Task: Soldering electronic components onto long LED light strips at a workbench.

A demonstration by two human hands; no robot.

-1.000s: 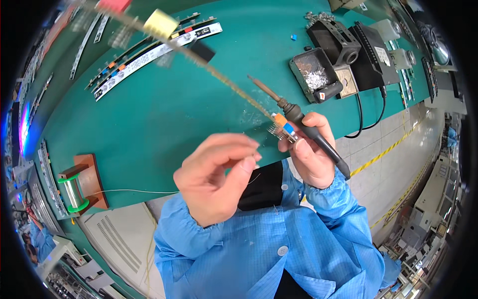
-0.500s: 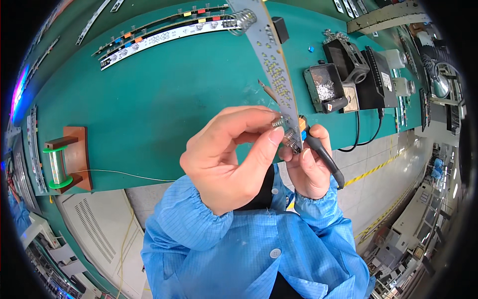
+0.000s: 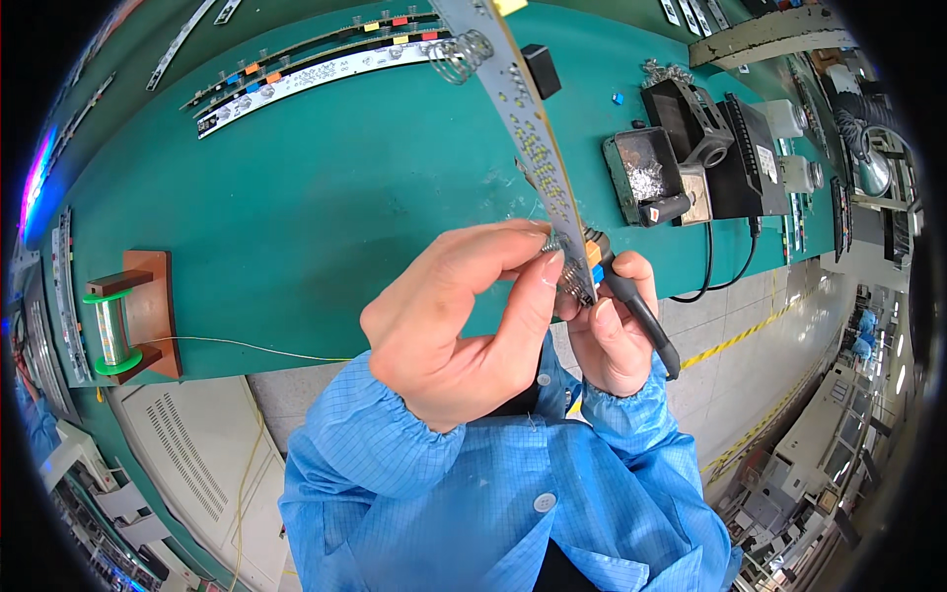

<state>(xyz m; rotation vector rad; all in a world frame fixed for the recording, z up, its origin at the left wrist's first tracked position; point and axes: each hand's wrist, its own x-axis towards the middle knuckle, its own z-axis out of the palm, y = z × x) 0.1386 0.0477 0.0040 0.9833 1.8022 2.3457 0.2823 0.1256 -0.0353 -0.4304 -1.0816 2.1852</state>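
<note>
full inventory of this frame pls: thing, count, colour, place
circuit strip: 1, grey, long and narrow, raised over the bench, its near end between both hands
coil spring: 1, silver, on the far part of that strip
soldering iron: 1, black handle with orange and blue bands, in the right hand
strips on bench: several, white and dark with coloured parts, far left of the bench
solder spool: 1, green flanges, on a brown stand at the left edge, wire trailing right
iron stand: 1, black, tray of silvery scraps, right of the bench
bench mat: 1, green
left hand: pinching the strip's near end
right hand: gripping the iron
sleeves: 2, blue
</note>
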